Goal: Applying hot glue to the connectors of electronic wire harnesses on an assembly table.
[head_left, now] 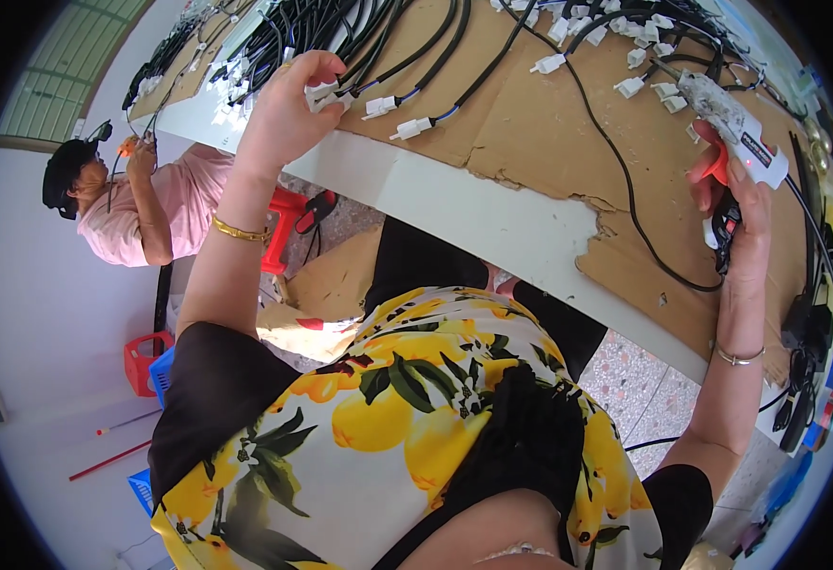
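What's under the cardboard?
White tabletop shows past the torn near edge of the cardboard. Anything beneath the rest of the sheet is covered, so I can't tell.

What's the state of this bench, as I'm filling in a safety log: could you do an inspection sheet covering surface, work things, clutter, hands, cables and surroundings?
Surface: white table with a cardboard sheet on it, its near edge torn.
Work things: white glue gun with a red trigger; white plugs on cable ends.
Clutter: a heap of plugs at the far right; small scraps on the cardboard.
Hands: left hand pinches a plug; right hand grips the glue gun.
Cables: thick black cables bunched at the far side; a thin black cord loops across the cardboard.
Surroundings: a person in a pink shirt at the left; a red stool nearby.
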`<state>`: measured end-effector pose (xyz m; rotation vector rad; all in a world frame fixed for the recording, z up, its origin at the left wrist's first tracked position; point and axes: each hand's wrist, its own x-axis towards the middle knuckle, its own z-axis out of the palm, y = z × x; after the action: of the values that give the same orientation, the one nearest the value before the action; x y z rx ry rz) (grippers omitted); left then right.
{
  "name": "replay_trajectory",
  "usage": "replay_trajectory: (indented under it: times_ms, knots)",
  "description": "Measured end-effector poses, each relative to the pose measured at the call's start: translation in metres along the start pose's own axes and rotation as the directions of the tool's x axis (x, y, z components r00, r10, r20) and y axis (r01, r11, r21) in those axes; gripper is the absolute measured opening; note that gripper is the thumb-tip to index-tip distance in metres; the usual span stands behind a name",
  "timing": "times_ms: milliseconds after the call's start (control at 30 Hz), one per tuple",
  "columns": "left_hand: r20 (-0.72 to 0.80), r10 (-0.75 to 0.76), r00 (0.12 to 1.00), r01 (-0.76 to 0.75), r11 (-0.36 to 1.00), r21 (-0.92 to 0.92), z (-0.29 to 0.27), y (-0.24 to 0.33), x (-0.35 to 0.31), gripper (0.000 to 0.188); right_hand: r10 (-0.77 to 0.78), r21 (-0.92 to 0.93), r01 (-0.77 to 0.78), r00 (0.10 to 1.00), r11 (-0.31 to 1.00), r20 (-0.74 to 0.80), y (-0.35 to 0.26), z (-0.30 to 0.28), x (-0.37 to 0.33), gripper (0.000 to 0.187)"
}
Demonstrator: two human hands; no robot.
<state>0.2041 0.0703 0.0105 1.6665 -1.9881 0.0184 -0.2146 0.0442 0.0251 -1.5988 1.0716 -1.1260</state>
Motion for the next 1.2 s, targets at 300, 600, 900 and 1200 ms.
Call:
replay_trajectory:
  times_ms: [300, 600, 900, 1200]
  knots:
    - [-0.035, -0.084, 0.996, 0.076, 0.981, -0.178, -0.001, -0.021, -0.014, 0.034, 0.021, 0.026, -0.021, 1.000, 0.999, 0.017, 0.004, -0.006, -0.003, 0.054]
    - [-0.027, -0.093, 0.995, 0.095, 0.993, 0.065, 0.010, -0.052, 0.008, 0.021, 0.034, 0.061, -0.035, 0.999, 0.998, 0.019, 0.006, -0.005, -0.002, 0.055]
    - [-0.190, -0.045, 0.981, 0.109, 0.934, 0.340, 0.010, -0.094, 0.035, 0.019, 0.009, 0.092, -0.013, 0.999, 0.996, 0.041, -0.001, -0.004, -0.002, 0.050]
    - [-0.221, 0.167, 0.961, -0.151, 0.985, 0.086, 0.023, -0.044, 0.058, 0.018, 0.005, 0.131, -0.014, 0.998, 0.991, 0.068, 0.004, -0.005, -0.005, 0.050]
